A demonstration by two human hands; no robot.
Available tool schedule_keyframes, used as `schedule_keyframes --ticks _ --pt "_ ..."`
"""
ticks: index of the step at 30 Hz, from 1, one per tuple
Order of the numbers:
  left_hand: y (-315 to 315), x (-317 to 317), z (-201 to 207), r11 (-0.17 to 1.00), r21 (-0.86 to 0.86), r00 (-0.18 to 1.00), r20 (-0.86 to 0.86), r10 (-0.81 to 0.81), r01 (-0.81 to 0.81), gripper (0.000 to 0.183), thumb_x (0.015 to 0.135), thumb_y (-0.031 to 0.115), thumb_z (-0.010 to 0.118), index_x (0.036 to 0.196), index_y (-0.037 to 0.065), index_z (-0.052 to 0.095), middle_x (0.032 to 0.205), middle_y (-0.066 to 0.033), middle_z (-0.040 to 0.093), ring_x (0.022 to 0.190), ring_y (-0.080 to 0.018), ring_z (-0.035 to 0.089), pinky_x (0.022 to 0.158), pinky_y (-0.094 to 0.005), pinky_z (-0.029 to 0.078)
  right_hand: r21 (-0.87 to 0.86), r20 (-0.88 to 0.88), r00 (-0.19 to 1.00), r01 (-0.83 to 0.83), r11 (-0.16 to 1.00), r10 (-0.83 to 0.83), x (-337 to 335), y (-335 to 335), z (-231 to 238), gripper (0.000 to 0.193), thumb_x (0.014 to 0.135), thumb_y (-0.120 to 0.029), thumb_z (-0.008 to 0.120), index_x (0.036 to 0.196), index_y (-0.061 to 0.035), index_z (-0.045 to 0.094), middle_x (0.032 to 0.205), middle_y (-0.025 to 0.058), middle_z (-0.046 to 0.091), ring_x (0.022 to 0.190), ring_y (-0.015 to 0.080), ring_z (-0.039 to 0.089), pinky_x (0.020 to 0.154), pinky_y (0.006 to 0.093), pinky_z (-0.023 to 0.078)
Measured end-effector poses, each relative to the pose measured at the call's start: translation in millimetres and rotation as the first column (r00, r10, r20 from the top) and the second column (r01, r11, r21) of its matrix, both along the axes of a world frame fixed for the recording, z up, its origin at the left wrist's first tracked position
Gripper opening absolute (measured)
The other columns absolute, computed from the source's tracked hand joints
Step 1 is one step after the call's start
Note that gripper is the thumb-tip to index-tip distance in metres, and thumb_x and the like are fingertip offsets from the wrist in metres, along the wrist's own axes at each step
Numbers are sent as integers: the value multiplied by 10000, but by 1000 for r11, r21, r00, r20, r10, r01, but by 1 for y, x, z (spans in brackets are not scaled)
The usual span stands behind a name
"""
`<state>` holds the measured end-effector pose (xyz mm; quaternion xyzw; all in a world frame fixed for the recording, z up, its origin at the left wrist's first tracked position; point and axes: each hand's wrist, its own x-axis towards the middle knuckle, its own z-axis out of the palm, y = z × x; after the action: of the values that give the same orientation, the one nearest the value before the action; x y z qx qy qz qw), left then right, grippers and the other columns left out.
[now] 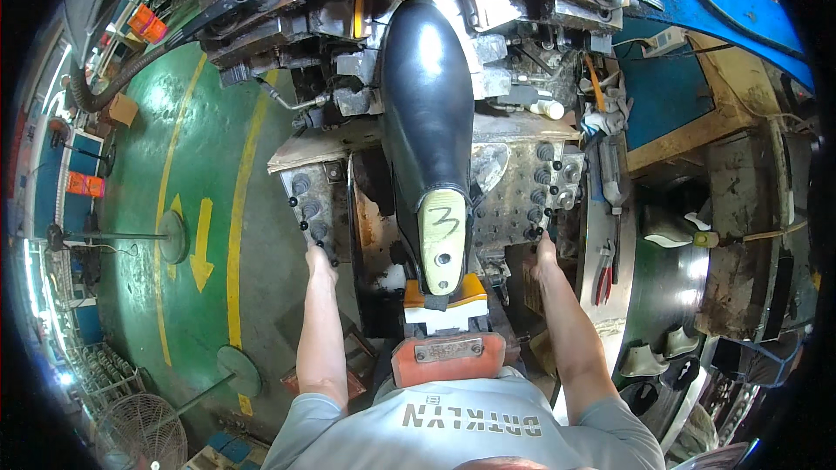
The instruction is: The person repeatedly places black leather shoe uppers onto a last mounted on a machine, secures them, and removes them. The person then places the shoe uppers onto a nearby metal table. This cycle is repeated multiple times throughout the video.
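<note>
In front of me a black leather shoe upper [427, 104] sits on a pale yellow-green last [442, 248], clamped toe-away in a machine. My left hand [320, 261] is at the lowest black-knobbed lever [320, 244] of the left control panel [306, 200]. Its fingers look drawn together there, though partly hidden. On the other side, my right hand [545, 255] is closed at a lever [541, 233] low on the right control panel [549, 178]. Neither hand touches the upper. A white and orange support [446, 303] stands beneath the last's heel end.
Metal clamps [353, 91] crowd the upper's far end. An orange-red pad [448, 359] lies against my shirt. To the right, red-handled pliers [603, 274] rest on a ledge, with shoes [669, 226] beyond. Pedestal fans [144, 435] and a green floor [196, 200] are at left.
</note>
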<state>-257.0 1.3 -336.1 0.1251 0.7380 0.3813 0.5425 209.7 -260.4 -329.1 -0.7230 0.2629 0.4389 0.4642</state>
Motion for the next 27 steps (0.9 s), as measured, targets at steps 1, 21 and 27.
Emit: schedule_keyframes --ticks 1,21,27 --pt "5 18 8 993 37 980 158 -121 116 415 978 363 364 1230 88 544 1195 -106 588 993 -260 568 853 -425 454 76 55 998 -10 997 6 18 -23 -15 643 991 -506 376 1364 14 448 1309 164 532 1208 299 491 989 405 385" --pt "-15 177 303 -241 730 632 -678 -375 640 471 1009 206 283 1336 -79 467 1411 -210 466 1381 -329 350 1156 -451 216 103 209 977 19 994 -40 9 -46 -31 549 1008 -474 379 1235 -14 575 1117 83 611 962 204 553 877 338 403" --pt "13 240 368 -623 452 313 -892 -327 639 416 914 349 406 1079 61 657 1153 -90 651 1245 -318 496 1140 -473 209 49 588 806 -120 992 68 23 -50 -34 466 998 -383 438 1219 7 563 1111 104 609 1004 216 557 899 352 414"
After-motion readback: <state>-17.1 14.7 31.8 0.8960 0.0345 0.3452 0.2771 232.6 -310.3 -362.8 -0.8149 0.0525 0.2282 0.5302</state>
